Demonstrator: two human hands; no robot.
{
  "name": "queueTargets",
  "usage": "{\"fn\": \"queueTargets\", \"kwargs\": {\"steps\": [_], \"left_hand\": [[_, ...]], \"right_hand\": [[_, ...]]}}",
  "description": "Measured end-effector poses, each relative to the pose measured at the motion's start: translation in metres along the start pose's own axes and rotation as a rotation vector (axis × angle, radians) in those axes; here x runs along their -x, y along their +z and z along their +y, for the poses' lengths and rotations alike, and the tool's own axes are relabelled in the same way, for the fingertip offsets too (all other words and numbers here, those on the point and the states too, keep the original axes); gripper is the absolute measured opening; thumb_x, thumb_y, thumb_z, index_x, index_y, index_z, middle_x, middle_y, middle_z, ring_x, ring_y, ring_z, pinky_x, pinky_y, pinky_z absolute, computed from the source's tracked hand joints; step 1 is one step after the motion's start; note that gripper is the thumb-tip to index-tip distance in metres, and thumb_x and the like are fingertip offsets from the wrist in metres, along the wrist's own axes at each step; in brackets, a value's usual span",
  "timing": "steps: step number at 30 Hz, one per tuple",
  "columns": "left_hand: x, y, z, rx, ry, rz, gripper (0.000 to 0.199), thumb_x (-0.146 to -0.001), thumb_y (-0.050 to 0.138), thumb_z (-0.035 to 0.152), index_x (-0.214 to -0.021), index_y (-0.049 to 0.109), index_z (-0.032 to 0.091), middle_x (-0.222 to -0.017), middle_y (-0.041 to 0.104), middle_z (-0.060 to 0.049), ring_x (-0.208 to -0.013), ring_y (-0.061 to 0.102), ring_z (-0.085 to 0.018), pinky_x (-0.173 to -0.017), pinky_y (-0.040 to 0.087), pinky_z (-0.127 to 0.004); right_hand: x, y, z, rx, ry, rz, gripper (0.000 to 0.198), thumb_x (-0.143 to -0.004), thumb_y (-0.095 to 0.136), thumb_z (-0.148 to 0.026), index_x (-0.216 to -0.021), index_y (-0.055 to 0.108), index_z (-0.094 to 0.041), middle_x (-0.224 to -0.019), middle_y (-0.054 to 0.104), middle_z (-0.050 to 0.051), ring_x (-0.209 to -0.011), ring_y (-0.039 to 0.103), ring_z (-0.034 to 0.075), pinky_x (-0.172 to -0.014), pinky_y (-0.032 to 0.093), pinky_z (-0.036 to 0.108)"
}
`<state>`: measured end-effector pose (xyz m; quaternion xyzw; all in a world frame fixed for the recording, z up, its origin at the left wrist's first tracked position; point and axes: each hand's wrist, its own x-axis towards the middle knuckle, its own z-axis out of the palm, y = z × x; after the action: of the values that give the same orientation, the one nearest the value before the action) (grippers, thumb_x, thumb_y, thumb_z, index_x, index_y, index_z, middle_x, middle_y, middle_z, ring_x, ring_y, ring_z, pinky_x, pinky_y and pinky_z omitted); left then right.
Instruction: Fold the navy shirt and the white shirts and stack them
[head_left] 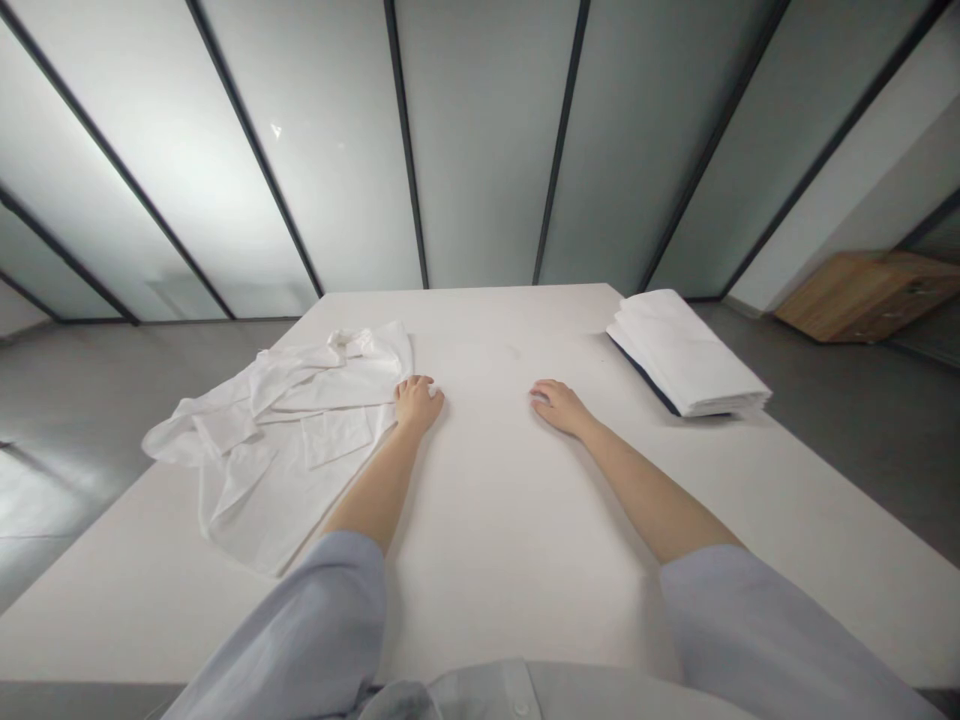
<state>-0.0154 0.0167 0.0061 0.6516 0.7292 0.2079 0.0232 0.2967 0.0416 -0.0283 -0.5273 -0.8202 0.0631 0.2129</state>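
A white garment with a collar and a patch pocket, like a shirt or coat (337, 440), lies spread and rumpled on the left of the table. Beside its right edge rests my left hand (418, 403), palm down with loosely bent fingers; the fingertips are at the cloth's border, and I see no grip on it. My right hand (561, 406) lies palm down on the bare tabletop, fingers slightly curled and apart, holding nothing. To its right sits a stack of folded white cloth (686, 350), with a dark blue layer at the bottom.
The white table (480, 540) stretches from my body to the frosted glass partition (487, 140) with dark frames. Part of the white garment hangs past the table's left edge. A wooden cabinet (862, 295) stands on the grey floor at the far right.
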Motion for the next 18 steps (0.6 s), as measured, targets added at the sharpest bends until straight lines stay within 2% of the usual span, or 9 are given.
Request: {"fn": "queueTargets", "kwargs": {"steps": [6,9,12,14,18], "left_hand": [[0.004,-0.0017,0.0027,-0.073,-0.044,-0.029,0.042,-0.083,0.052,0.035,-0.123,0.059,0.022,-0.136,0.053,-0.014,-0.132,0.041,-0.034,-0.111,0.023,-0.057],[0.0036,0.0009,0.0019,-0.101,-0.083,-0.046,0.051,-0.082,0.053,0.04,-0.13,0.054,0.022,-0.147,0.043,-0.015,-0.142,0.025,-0.037,-0.112,0.018,-0.061],[0.0023,0.0022,0.0,-0.122,-0.142,-0.011,0.064,-0.079,0.056,0.044,-0.137,0.046,0.019,-0.155,0.031,-0.018,-0.146,0.013,-0.04,-0.112,0.015,-0.063],[0.0019,0.0013,-0.0018,-0.128,-0.17,-0.012,0.065,-0.079,0.055,0.045,-0.137,0.046,0.017,-0.154,0.031,-0.02,-0.144,0.016,-0.043,-0.11,0.017,-0.064],[0.0031,-0.0035,-0.0042,-0.168,-0.148,-0.098,0.05,-0.085,0.046,0.049,-0.123,0.056,0.019,-0.14,0.048,-0.022,-0.131,0.038,-0.042,-0.102,0.028,-0.066]], "right_hand": [[-0.0004,0.0023,0.0015,-0.01,0.016,-0.001,0.027,-0.084,0.057,-0.026,-0.108,0.067,-0.021,-0.125,0.063,0.01,-0.116,0.056,0.025,-0.102,0.042,0.04],[-0.0006,0.0026,0.0019,-0.012,0.012,0.003,0.026,-0.084,0.057,-0.026,-0.107,0.067,-0.022,-0.124,0.063,0.009,-0.116,0.056,0.024,-0.102,0.042,0.039],[-0.0003,0.0026,0.0021,-0.009,0.008,0.006,0.026,-0.084,0.056,-0.026,-0.107,0.067,-0.022,-0.124,0.063,0.009,-0.116,0.056,0.024,-0.102,0.042,0.039],[-0.0001,0.0026,0.0023,-0.007,0.005,0.005,0.027,-0.084,0.056,-0.026,-0.108,0.067,-0.021,-0.124,0.063,0.009,-0.116,0.056,0.024,-0.102,0.042,0.039],[-0.0004,0.0026,0.0009,0.008,0.003,0.011,0.026,-0.084,0.056,-0.026,-0.107,0.068,-0.022,-0.122,0.064,0.009,-0.114,0.057,0.024,-0.101,0.043,0.039]]}}
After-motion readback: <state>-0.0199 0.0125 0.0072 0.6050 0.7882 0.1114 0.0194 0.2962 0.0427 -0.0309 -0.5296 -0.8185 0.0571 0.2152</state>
